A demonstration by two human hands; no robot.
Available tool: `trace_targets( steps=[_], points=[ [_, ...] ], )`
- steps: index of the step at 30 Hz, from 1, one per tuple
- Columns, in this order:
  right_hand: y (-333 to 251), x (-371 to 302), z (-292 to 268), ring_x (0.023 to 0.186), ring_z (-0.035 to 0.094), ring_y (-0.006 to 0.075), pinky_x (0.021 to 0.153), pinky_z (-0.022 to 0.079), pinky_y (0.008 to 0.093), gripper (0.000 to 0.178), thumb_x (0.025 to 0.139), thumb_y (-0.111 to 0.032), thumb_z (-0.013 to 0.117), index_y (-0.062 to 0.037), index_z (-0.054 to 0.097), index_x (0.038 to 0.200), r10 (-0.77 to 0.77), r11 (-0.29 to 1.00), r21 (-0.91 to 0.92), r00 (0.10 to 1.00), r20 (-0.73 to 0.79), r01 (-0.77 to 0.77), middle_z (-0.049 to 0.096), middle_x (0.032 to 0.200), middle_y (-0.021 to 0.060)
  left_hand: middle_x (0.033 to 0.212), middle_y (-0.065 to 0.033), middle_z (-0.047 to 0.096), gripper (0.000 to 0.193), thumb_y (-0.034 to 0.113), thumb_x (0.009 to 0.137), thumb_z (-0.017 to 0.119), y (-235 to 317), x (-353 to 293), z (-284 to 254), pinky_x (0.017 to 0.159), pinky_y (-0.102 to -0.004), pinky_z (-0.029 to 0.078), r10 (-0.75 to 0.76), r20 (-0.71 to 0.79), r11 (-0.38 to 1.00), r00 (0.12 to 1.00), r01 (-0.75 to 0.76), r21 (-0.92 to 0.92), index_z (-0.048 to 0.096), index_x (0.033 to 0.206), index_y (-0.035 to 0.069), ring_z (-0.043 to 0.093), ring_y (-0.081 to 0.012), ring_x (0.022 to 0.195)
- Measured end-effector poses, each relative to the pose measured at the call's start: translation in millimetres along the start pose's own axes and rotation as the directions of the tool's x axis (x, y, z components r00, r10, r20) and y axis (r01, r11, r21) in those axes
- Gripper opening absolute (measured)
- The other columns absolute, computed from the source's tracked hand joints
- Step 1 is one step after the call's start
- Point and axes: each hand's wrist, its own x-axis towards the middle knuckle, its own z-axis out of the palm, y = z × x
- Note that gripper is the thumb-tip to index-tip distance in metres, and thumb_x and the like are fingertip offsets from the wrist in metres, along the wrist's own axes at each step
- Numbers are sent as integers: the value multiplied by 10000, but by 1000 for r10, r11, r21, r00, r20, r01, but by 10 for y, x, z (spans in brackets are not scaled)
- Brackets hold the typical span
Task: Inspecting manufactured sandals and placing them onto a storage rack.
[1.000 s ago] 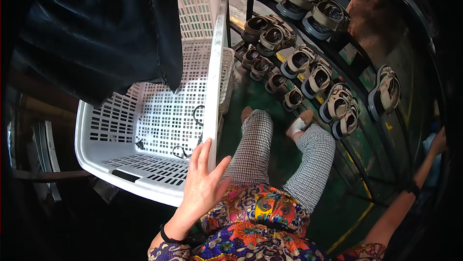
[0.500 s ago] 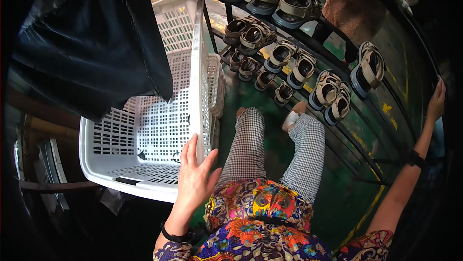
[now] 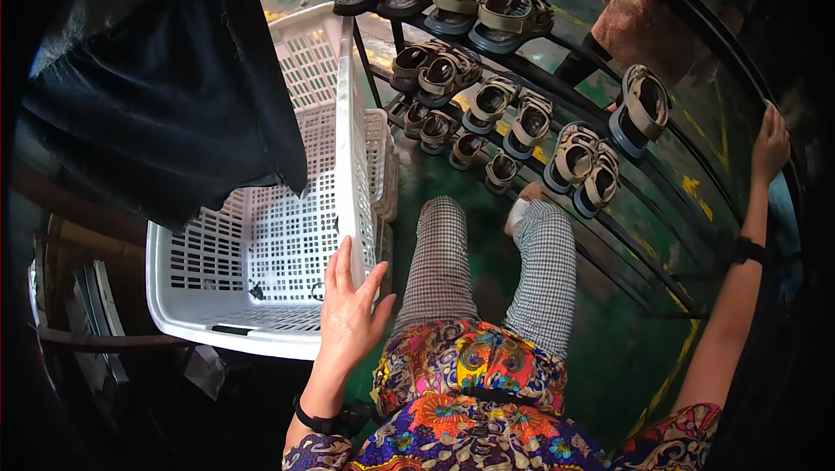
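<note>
Nearest: L hand [image 3: 350,310], fingers spread loose at white basket [image 3: 346,158] rim, prob. resting. Dark cloth [image 3: 174,114] hides part of the basket's inside. R hand [image 3: 771,145] at black rack [image 3: 537,69], maybe steadying it; can't tell if fingers grip. Beige sandals [image 3: 510,14] on it, mostly paired, prob. for handy pickup. Far figure [image 3: 639,27] cut off, blurry.

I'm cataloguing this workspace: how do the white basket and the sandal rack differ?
The white basket is pale with perforated walls; the sandal rack is dark and slim-barred. The basket holds a few small dark scraps; the rack bears sandals. Both have a hand close by: left hand at the basket, right hand at the rack.
</note>
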Motion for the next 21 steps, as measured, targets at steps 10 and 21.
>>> trace_targets(
  steps=[10,21],
  points=[
    [-207,53,-145,1007,619,245,859,474,376,398,1000,-429,375,-187,620,1198,143,989,35,987,71,-146,646,1147,-3,1489,-265,214,499,114,724,744,-17,-31,10,1047,-497,345,26,-26,1000,999,-26,4,595,1200,95,314,-460,1308],
    [-257,70,-210,994,624,241,855,477,372,380,998,-423,392,-190,655,1145,152,986,62,986,65,-156,661,1118,-12,1485,-266,209,477,116,744,733,-14,-31,-2,1058,-488,343,18,-11,999,1000,-17,40,599,1201,91,313,-456,1315]
  ],
)
